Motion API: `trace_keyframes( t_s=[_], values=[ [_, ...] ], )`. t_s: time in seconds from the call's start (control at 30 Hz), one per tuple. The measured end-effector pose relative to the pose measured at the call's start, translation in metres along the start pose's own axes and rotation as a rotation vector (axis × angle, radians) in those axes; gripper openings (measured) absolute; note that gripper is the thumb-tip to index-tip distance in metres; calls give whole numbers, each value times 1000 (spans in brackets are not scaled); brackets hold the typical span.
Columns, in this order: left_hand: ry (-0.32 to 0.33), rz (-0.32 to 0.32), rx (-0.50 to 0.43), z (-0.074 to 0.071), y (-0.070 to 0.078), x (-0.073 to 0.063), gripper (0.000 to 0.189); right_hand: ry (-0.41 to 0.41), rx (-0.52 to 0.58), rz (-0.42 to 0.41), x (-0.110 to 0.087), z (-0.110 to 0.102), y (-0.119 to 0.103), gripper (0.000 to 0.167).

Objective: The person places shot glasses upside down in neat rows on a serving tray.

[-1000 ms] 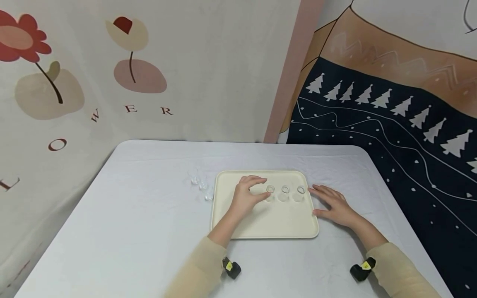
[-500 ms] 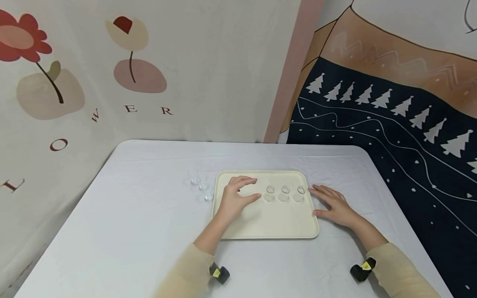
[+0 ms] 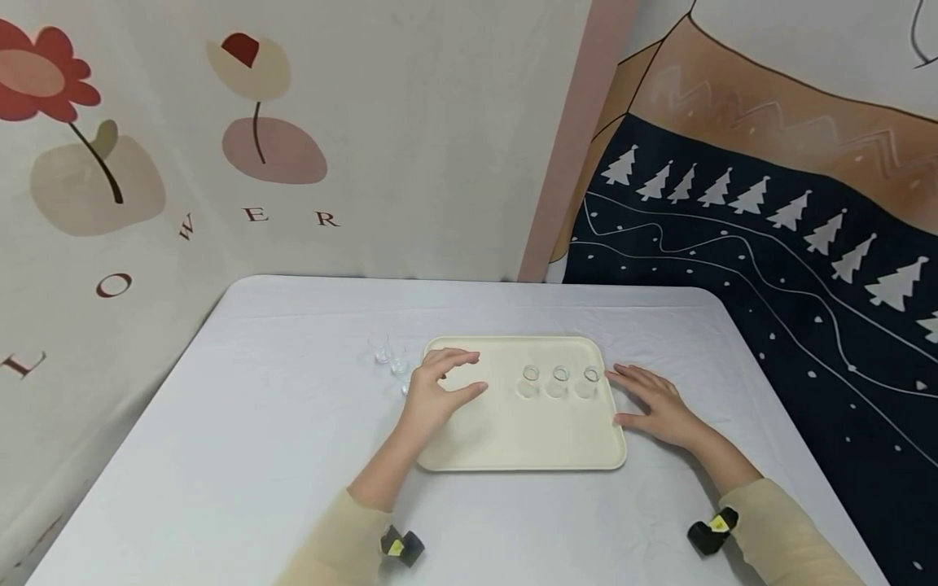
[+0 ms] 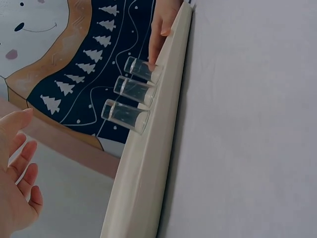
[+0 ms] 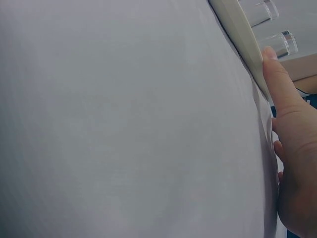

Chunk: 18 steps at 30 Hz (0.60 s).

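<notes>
Three small clear glasses stand upright in a row on the right half of a cream tray (image 3: 522, 456): the left glass (image 3: 528, 384), the middle glass (image 3: 558, 384) and the right glass (image 3: 587, 384). Over the tray's left side is my left hand (image 3: 431, 399), thumb and fingers spread apart around nothing; the left wrist view also shows it apart from the glasses. My right hand (image 3: 655, 407) is at the tray's right rim, fingers extended, the thumb (image 5: 278, 82) at the edge in the right wrist view. More clear glasses (image 3: 379, 350) are on the table left of the tray, one partly hidden behind my left hand.
A white cloth covers the table (image 3: 256, 423). Behind it hang a pale wall covering (image 3: 410, 146) with flower prints and a dark panel (image 3: 733, 268) with white trees. Each wrist carries a black camera.
My left hand has moved left, away from the left glass on the tray, and now partly covers a glass beside the tray. My right hand and the tray glasses have stayed put.
</notes>
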<state>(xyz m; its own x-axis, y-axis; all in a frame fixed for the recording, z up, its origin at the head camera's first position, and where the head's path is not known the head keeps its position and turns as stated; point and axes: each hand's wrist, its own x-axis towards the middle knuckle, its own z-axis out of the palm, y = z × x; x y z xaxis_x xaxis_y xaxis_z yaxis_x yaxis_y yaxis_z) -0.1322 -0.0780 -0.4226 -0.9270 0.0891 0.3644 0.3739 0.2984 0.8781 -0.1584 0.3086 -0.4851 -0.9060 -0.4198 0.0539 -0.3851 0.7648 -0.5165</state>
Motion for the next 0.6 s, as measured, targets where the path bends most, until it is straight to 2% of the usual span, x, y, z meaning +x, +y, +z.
trace_keyframes(
  t_s=[0.3,0.6],
  values=[
    [31,8,15,-26,-1,-10,39,-2,-5,-5,0,1,0,76],
    [60,-16,92,-54,-8,-17,39,1,-4,-2,0,1,1,76]
  ],
)
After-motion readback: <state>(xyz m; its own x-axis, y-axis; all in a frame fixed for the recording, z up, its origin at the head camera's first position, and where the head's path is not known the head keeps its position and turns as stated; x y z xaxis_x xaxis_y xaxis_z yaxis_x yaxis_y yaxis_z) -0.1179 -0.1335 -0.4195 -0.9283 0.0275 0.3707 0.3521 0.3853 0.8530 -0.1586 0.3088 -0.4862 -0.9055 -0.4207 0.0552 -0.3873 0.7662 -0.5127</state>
